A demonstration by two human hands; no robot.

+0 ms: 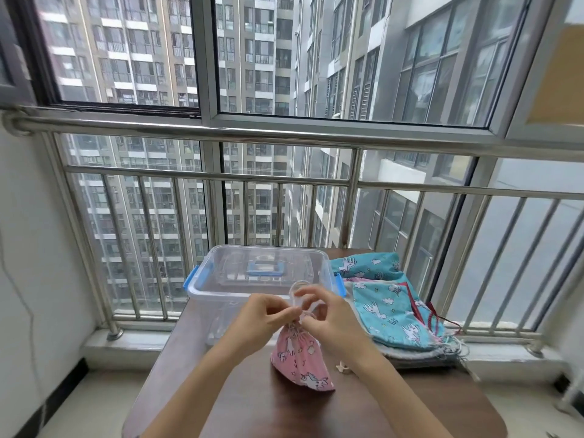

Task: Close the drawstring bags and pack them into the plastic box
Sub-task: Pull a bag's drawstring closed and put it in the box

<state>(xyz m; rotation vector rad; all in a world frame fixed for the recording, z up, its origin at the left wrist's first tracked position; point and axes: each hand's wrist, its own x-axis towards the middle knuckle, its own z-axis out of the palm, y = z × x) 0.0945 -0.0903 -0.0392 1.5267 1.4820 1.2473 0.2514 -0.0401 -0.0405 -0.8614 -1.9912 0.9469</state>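
Hands: left hand [264, 314] pinches the gathered neck of the pink bag [300, 365]; right hand [328, 324] pinches the cord [297, 287] just above it, with a loop standing up between the fingers, low in the centre of the frame.
Table [284, 415]: brown, lower middle, carrying everything else.
Box [221, 308]: clear plastic with blue clips, open at the top, behind the hands. No bag shows inside. A blue handle shows through its wall, probably the lid, but where it lies cannot be told.
Pile [388, 308]: blue bags lying flat, right of the box and close against it.
Pink bag: rests on the table just in front of the box, neck drawn tight, not yet packed.
Risk: the thin cord could slip from the pinch and let the neck fall open, as the tie looks unfinished. A hard sideways tug could topple the bag. Loose strings at the pile's right edge could snag.
Count: two hands, one table, one box, one pink bag. Two blue bags show on top, and the layers beneath cannot be counted.
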